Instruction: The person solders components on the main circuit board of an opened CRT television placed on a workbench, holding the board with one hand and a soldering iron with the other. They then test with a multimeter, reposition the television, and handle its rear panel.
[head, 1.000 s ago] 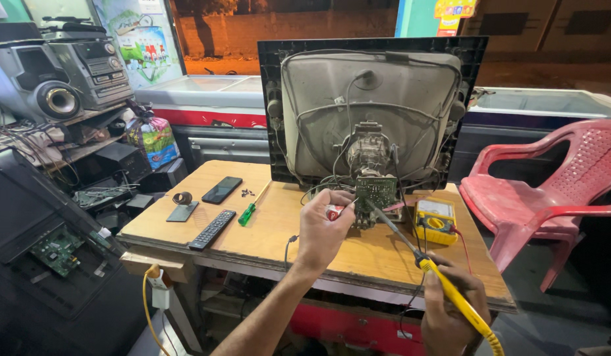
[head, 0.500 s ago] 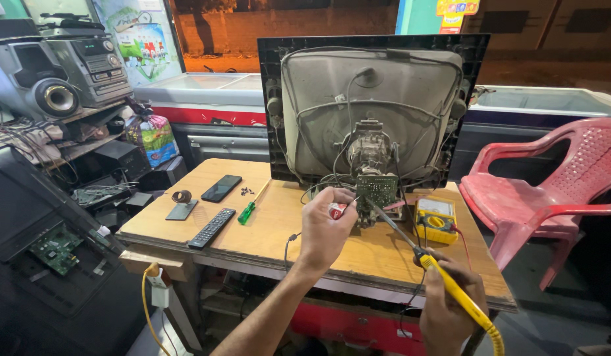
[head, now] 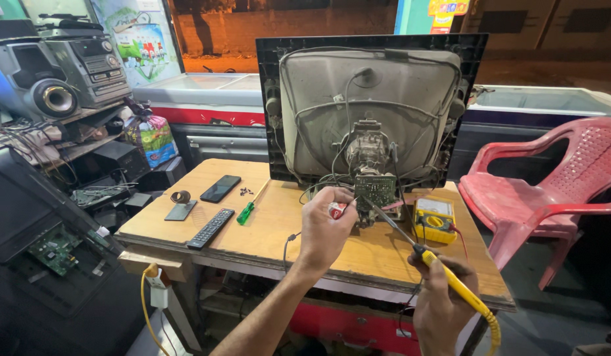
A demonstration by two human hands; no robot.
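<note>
Rear view of an opened tube television (head: pixel 368 99) standing on a wooden table (head: pixel 279 231). The left hand (head: pixel 325 227) pinches a small red-and-white part (head: pixel 336 209) beside the green neck board (head: pixel 375 190). The right hand (head: pixel 444 306) closes its fingers around a yellow soldering iron (head: pixel 450 280), tip at that board. A yellow multimeter (head: pixel 434 217) lies just right.

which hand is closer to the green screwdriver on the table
Left. The left hand is just right of the green screwdriver; the right hand, holding the soldering iron, is farther right, past the table's front edge.
</note>
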